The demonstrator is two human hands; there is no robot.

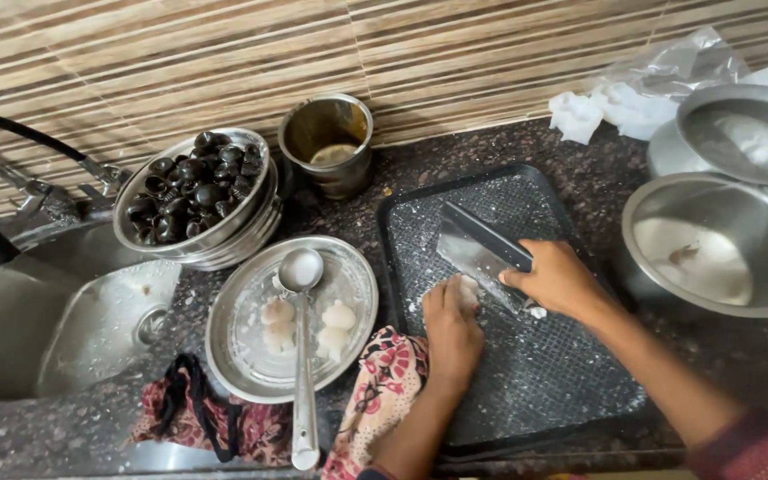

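My right hand (560, 278) grips the dark handle of a broad steel cleaver (477, 252), its blade resting on a black cutting board (544, 373). Just left of the blade, my left hand (452, 336) presses down on a pale whitish piece of food (467, 289), mostly hidden under the fingers. White flecks are scattered over the board. A steel plate (251, 364) to the left holds three pale round pieces and a long steel ladle (302, 356).
A steel bowl of dark shelled pieces (193, 188) and a steel tumbler (328, 142) stand at the back. A sink (55, 320) lies left. Two large steel bowls (713, 244) sit right, with crumpled plastic (668, 76) behind. A patterned cloth (380, 400) lies at the counter's front edge.
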